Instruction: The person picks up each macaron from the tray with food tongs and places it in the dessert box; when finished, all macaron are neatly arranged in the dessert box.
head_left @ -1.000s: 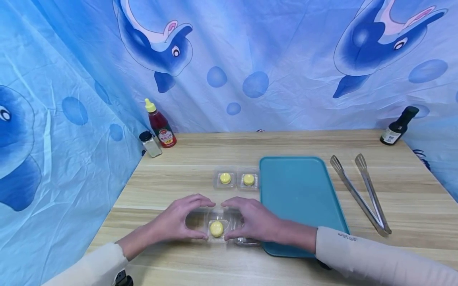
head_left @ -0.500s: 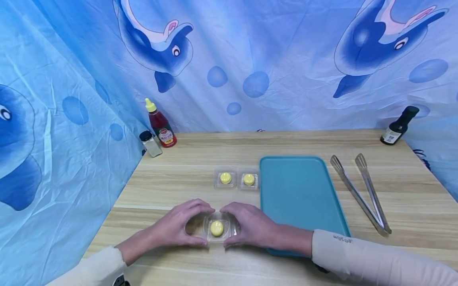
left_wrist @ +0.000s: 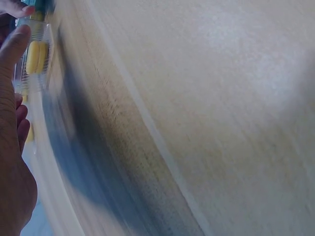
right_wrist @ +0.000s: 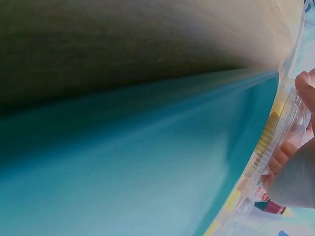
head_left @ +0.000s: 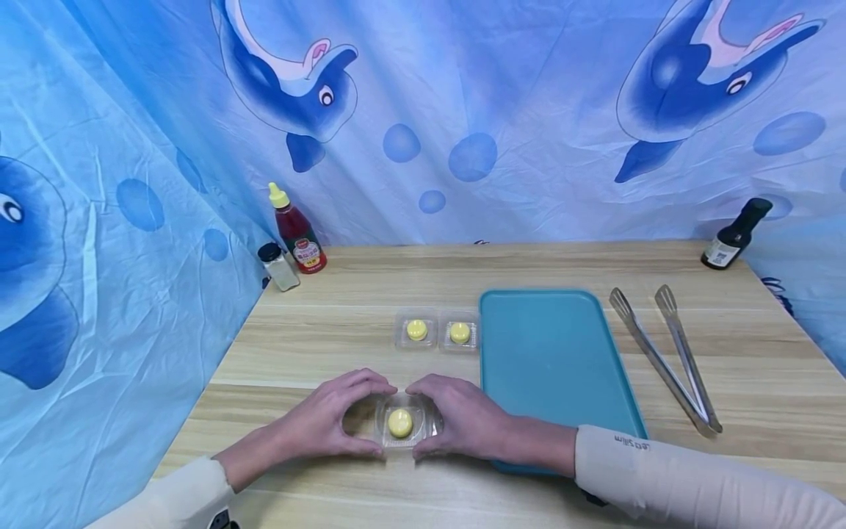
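A clear plastic clamshell box [head_left: 386,439] with a yellow macaron [head_left: 399,423] inside sits on the table in the head view. My left hand [head_left: 324,419] holds its left side, fingers curved at the far corner and thumb at the near one. Opposite it, my right hand [head_left: 472,419] grips the right side the same way. The left wrist view catches the macaron [left_wrist: 37,58] from the side, beside my left thumb. My right hand [right_wrist: 298,169] is at the edge of the right wrist view, with clear plastic at its fingers.
Two more boxed macarons [head_left: 416,330] [head_left: 460,333] lie farther back. A teal tray [head_left: 548,353] lies right of them, partly under my right forearm, with metal tongs [head_left: 681,375] beyond. Sauce bottle [head_left: 300,239], seasoning jar [head_left: 278,267] and dark bottle [head_left: 735,234] stand at the back.
A clear flap beside the right hand one second ago no longer shows there, and clear plastic now covers the macaron. The right hand has shifted slightly left; the last half second shows little movement.
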Available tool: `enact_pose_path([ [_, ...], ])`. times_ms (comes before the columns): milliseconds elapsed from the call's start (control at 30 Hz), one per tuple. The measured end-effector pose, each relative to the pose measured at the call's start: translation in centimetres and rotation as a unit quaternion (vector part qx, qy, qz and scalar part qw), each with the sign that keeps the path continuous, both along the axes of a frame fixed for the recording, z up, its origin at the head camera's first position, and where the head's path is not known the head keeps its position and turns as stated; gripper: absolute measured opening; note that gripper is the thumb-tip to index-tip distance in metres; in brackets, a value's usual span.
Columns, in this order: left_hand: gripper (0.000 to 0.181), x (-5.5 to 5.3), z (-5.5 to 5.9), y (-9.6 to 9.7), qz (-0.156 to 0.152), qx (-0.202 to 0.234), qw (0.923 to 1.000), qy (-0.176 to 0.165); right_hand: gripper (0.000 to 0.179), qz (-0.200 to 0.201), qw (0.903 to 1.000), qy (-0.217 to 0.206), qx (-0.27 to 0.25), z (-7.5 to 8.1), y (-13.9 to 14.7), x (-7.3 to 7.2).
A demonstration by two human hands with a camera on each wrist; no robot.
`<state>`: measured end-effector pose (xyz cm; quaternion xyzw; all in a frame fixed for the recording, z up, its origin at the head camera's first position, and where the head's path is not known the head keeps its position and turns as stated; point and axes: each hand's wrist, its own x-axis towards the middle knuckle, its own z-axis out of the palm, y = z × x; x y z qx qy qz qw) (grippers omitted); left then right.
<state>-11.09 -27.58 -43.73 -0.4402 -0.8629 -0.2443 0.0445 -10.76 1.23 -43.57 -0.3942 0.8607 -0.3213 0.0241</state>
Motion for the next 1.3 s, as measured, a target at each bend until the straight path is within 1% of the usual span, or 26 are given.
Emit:
enact_pose_path([
  [167,0.083,0.1,0.2,-0.1,0.009,0.002,0.9999,-0.011,0.080,0.000,1.0000,0.001,-0.006,0.1,-0.1,0.0],
  [367,0.081,0.2,0.1,-0.2,-0.001,0.001,1.0000,-0.009,0.077,0.006,0.9999,-0.007,-0.012,0.0,-0.2,0.2],
  [567,0.082,0.2,-0.1,-0.1,-0.002,-0.002,1.0000,-0.004,0.076,-0.006,1.0000,0.000,-0.003,-0.1,-0.3,0.3],
  [800,0.081,0.2,-0.3,0.0,0.005,-0.011,0.9998,-0.017,0.075,-0.020,0.9996,0.016,0.012,-0.4,-0.4,0.4],
  [900,0.081,0.2,-0.3,0.0,0.007,-0.012,0.9997,-0.019,0.079,-0.021,0.9995,0.019,0.015,-0.5,-0.3,0.4],
  [1000,0.082,0.1,-0.2,0.0,0.005,-0.016,0.9997,-0.020,0.088,-0.017,0.9995,0.015,0.023,-0.3,-0.1,0.3],
  [1133,0.082,0.0,-0.1,0.0,0.001,-0.022,0.9996,-0.020,0.100,-0.010,0.9993,-0.007,0.035,0.1,0.5,0.1],
  [1300,0.081,-0.1,0.2,0.0,-0.003,-0.026,0.9994,-0.024,0.101,-0.011,0.9988,-0.022,0.043,0.6,1.7,0.1],
])
